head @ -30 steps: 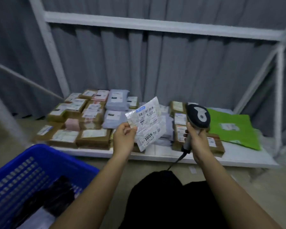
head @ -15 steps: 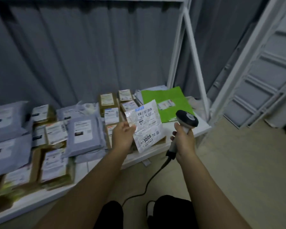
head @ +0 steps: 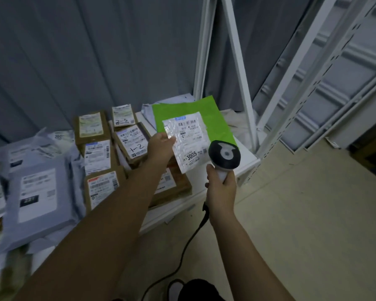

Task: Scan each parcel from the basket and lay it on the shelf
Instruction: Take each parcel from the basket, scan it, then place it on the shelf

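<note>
My left hand [head: 162, 146] pinches the left edge of a small clear-plastic parcel [head: 188, 141] with a white label reading 3005. I hold it out over the right end of the low white shelf [head: 246, 164], above a green mailer [head: 217, 118]. My right hand [head: 220, 193] grips the handle of a corded barcode scanner [head: 225, 156], whose dark head sits just right of the parcel's lower corner. The basket is out of view.
Brown boxes [head: 91, 127] and grey mailers [head: 38, 198] with labels cover the shelf to the left. White shelf posts [head: 237, 61] rise behind the green mailer. A second rack [head: 326, 88] stands at the right. The scanner cable [head: 187, 248] trails to the beige floor.
My view has swung right, so the blue basket left the frame. My left hand has carried the parcel forward and right, over the green mailer. The scanner stays in my right hand.
</note>
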Available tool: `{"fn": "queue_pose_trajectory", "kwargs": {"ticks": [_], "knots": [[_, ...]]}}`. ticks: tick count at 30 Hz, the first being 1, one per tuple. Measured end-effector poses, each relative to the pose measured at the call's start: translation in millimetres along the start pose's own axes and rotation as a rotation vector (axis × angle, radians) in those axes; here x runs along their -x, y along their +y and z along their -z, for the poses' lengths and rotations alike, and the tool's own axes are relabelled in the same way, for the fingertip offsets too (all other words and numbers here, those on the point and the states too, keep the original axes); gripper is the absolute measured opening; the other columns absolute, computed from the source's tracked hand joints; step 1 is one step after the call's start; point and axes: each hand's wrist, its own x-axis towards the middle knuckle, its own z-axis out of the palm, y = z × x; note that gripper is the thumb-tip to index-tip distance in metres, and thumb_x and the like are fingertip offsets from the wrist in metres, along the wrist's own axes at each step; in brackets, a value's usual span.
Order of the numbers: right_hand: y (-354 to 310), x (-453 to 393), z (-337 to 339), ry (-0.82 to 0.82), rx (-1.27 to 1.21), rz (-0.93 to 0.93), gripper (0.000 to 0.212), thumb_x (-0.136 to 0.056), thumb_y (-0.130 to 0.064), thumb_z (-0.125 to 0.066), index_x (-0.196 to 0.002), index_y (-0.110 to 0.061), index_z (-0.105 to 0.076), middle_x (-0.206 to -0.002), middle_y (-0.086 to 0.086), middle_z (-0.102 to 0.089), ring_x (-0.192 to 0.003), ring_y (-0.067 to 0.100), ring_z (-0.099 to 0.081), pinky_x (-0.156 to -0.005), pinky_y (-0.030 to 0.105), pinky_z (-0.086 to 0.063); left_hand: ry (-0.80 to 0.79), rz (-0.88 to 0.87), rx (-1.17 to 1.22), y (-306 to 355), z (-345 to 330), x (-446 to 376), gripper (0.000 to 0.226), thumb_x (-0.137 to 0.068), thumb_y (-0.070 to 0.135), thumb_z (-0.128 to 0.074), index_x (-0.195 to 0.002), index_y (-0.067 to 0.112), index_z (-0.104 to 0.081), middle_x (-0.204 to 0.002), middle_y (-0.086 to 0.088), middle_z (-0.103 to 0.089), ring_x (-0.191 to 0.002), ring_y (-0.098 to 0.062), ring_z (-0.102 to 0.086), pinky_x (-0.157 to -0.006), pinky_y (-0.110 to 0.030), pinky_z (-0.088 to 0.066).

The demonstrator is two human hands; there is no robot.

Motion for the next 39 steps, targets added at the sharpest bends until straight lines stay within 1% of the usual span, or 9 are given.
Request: {"fn": "queue_pose_trajectory", "kwargs": {"ticks": [4, 9, 12, 19, 23, 26, 32, 35, 39], "knots": [[4.2, -14.0, -1.3, 0.001, 0.032, 0.015, 0.026, -0.094, -0.022, -0.061, -0.119, -0.017, -0.058, -0.099, -0.001, -0.064, -0.094, 0.017, -0.061, -0.094, 0.044, -0.051, 0.019, 0.011, 0.007, 13.2, -11.3, -37.2, 0.025, -0.091, 0.013, -0.061, -0.114, 0.005, -0.061, -0.109, -0.01, -0.065, -0.095, -0.025, -0.062, -0.083, -0.033, -0.05], [10.5, -25.6, -7.1, -0.038, 0.078, 0.04, 0.017, -0.094, -0.02, -0.06, -0.111, -0.024, -0.058, -0.093, -0.004, -0.063, -0.087, 0.011, -0.061, -0.088, 0.043, -0.052, 0.058, -0.008, -0.203, 26.7, -2.9, -79.8, 0.064, -0.096, 0.019, -0.054, -0.149, 0.006, -0.023, -0.144, -0.017, -0.042, -0.129, -0.033, -0.043, -0.105, -0.037, -0.04], [9.6, -26.2, -15.2, -0.077, 0.088, 0.055, 0.017, -0.094, -0.019, -0.061, -0.106, -0.031, -0.057, -0.095, -0.003, -0.064, -0.088, 0.013, -0.061, -0.085, 0.039, -0.051, 0.031, -0.034, -0.263, 19.6, 9.4, -83.0, 0.064, -0.097, 0.017, -0.054, -0.151, 0.005, -0.02, -0.153, -0.014, -0.029, -0.138, -0.031, -0.034, -0.107, -0.032, -0.032], [5.7, -1.8, -46.2, -0.179, 0.083, 0.079, 0.008, -0.092, -0.018, -0.063, -0.096, -0.024, -0.061, -0.087, 0.001, -0.065, -0.081, 0.015, -0.06, -0.07, 0.028, -0.047, -0.014, -0.164, -0.214, 1.6, 50.8, -29.8, 0.025, -0.094, 0.01, -0.049, -0.117, 0.005, -0.058, -0.113, -0.019, -0.063, -0.094, -0.027, -0.06, -0.078, -0.031, -0.047], [6.1, 26.6, -64.2, -0.275, 0.14, 0.045, 0.013, -0.091, -0.02, -0.061, -0.103, -0.016, -0.062, -0.09, 0.007, -0.066, -0.086, 0.022, -0.064, -0.075, 0.042, -0.053, -0.08, -0.125, -0.147, 2.8, 92.3, 32.3, 0.011, -0.093, 0.014, -0.057, -0.103, 0.018, -0.058, -0.094, -0.007, -0.067, -0.087, -0.018, -0.063, -0.072, -0.027, -0.05], [4.3, 62.8, -77.2, -0.386, 0.181, 0.045, 0.022, -0.092, -0.02, -0.06, -0.114, -0.018, -0.058, -0.098, 0.006, -0.065, -0.096, 0.025, -0.063, -0.08, 0.042, -0.055, -0.069, -0.081, -0.065, 3.0, 138.8, 79.2, 0.009, -0.093, 0.017, -0.058, -0.102, 0.018, -0.059, -0.103, -0.01, -0.068, -0.094, -0.021, -0.064, -0.08, -0.029, -0.05], [0.3, 166.5, -82.8, -0.807, 0.279, 0.209, 0.019, -0.092, -0.02, -0.064, -0.11, -0.024, -0.057, -0.097, -0.003, -0.065, -0.09, 0.016, -0.062, -0.066, 0.018, -0.049, 0.118, -0.02, 0.065, -6.4, 269.0, 195.4, 0.014, -0.097, 0.011, -0.05, -0.107, 0.012, -0.059, -0.091, -0.007, -0.069, -0.075, -0.014, -0.063, -0.056, -0.016, -0.049], [3.1, 222.1, -78.4, -1.066, 0.342, 0.209, 0.035, -0.091, -0.017, -0.066, -0.115, -0.038, -0.049, -0.11, -0.009, -0.06, -0.099, 0.016, -0.06, -0.081, 0.031, -0.053, 0.247, -0.006, 0.158, -19.3, 339.2, 266.2, 0.012, -0.097, 0.011, -0.05, -0.103, 0.016, -0.06, -0.088, -0.002, -0.068, -0.078, -0.014, -0.063, -0.07, -0.024, -0.05], [-0.6, 298.0, -81.0, -1.318, 0.468, 0.247, 0.048, -0.091, -0.022, -0.066, -0.134, -0.025, -0.044, -0.127, -0.01, -0.052, -0.116, 0.016, -0.053, -0.095, 0.037, -0.047, 0.447, 0.004, 0.295, -53.1, 429.9, 369.0, 0.013, -0.098, 0.012, -0.048, -0.104, 0.015, -0.059, -0.089, -0.004, -0.067, -0.073, -0.009, -0.064, -0.068, -0.023, -0.051]]}}
